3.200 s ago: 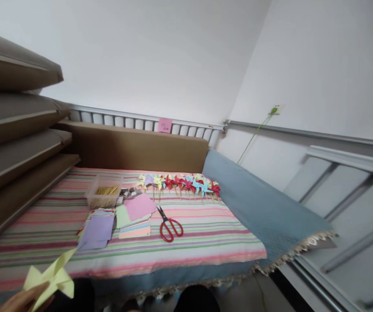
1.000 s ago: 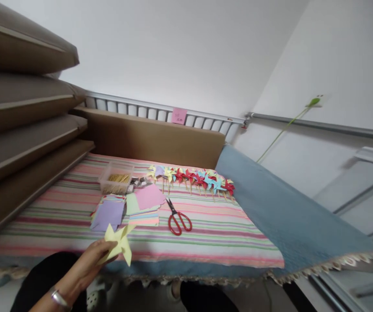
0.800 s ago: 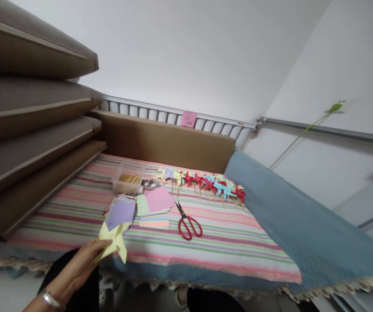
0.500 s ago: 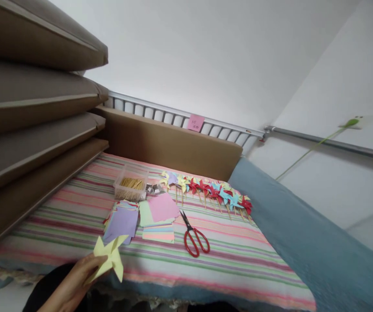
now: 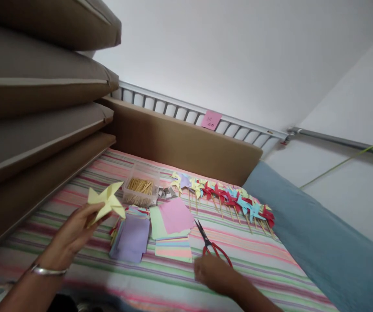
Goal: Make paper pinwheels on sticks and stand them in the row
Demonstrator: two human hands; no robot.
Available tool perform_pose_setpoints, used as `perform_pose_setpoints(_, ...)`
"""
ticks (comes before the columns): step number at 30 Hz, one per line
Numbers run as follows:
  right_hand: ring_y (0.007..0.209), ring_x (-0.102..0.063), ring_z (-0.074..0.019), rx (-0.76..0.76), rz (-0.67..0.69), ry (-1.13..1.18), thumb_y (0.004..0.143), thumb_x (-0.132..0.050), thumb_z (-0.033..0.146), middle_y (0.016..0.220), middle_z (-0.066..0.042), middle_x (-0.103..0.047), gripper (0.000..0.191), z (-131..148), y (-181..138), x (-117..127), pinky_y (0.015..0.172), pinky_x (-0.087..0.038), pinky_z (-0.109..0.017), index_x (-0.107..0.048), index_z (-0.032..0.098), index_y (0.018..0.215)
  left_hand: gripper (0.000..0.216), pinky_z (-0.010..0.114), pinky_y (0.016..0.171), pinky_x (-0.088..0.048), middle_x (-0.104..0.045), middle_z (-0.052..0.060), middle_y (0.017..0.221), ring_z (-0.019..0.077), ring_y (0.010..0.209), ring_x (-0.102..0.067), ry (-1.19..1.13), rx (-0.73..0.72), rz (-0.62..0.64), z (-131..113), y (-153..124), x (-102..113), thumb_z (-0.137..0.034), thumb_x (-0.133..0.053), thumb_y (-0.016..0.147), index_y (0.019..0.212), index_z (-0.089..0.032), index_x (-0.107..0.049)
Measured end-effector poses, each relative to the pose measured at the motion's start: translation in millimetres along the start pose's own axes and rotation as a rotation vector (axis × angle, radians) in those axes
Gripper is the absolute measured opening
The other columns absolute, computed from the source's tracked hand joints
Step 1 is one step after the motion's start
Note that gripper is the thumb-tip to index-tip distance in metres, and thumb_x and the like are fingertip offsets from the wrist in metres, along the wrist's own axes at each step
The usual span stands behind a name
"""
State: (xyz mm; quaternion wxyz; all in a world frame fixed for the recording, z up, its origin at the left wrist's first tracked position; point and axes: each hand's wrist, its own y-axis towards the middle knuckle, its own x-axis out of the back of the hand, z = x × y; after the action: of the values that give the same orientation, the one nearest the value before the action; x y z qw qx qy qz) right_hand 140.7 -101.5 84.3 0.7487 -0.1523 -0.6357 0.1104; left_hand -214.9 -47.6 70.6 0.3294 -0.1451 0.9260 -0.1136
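A pale yellow paper pinwheel [image 5: 108, 202] is pinched in the fingers of my left hand [image 5: 80, 225], held up left of the clear box. My right hand [image 5: 215, 273] hovers over the lower part of the red-handled scissors [image 5: 206, 241] and covers one handle loop. Its fingers look curled but are blurred, so whether it touches the scissors or holds anything cannot be made out. Between the hands lie a stack with purple paper [image 5: 131, 238] on top and a fanned pile of coloured sheets with a pink square [image 5: 176, 215] uppermost.
Wooden sticks [image 5: 141, 186] fill a clear plastic box [image 5: 128, 197]; small metal pieces [image 5: 167, 192] lie beside it. Finished pinwheels on sticks [image 5: 228, 198] line the back right of the striped cloth [image 5: 160, 284]. Stacked brown boards [image 5: 43, 160] rise at left, a brown panel [image 5: 180, 141] behind.
My left hand has raised the yellow pinwheel and brought it farther over the cloth. My right hand has come into view from the lower right, over the scissors. The camera view has shifted.
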Motion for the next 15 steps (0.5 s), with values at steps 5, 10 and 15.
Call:
perform_pose_setpoints(5,0.095,-0.062,-0.0222,0.222,-0.153,-0.082,0.079,-0.055,0.023,0.102,-0.006,-0.07,0.021,24,67,40,0.078,-0.04,-0.028,-0.07,0.025,0.094,0.014,0.023,0.06,-0.058,-0.071,0.001,0.071,0.0129,0.062,-0.065,-0.148,-0.034,0.056,2,35,-49,-0.002,-0.063,0.067,0.074,-0.013,-0.068)
perform_pose_setpoints(10,0.084,-0.064,-0.0166,0.222,-0.195,-0.06,0.077,-0.049,0.014,0.092,-0.004,-0.073,0.026,35,135,30,0.067,-0.039,-0.021,-0.072,0.021,0.086,0.016,0.021,0.059,-0.058,-0.071,0.001,0.074,0.0126,0.064,-0.065,-0.187,-0.01,0.036,22,63,-52,0.0,-0.062,0.067,0.074,-0.013,-0.067)
perform_pose_setpoints(15,0.072,-0.062,-0.0137,0.222,-0.199,-0.002,0.079,-0.049,0.014,0.082,-0.001,-0.072,0.025,46,167,-12,0.059,-0.038,-0.019,-0.073,0.019,0.082,0.02,0.02,0.059,-0.057,-0.07,-0.002,0.072,0.0132,0.063,-0.065,-0.163,0.014,-0.014,29,85,-29,0.0,-0.062,0.066,0.076,-0.016,-0.067)
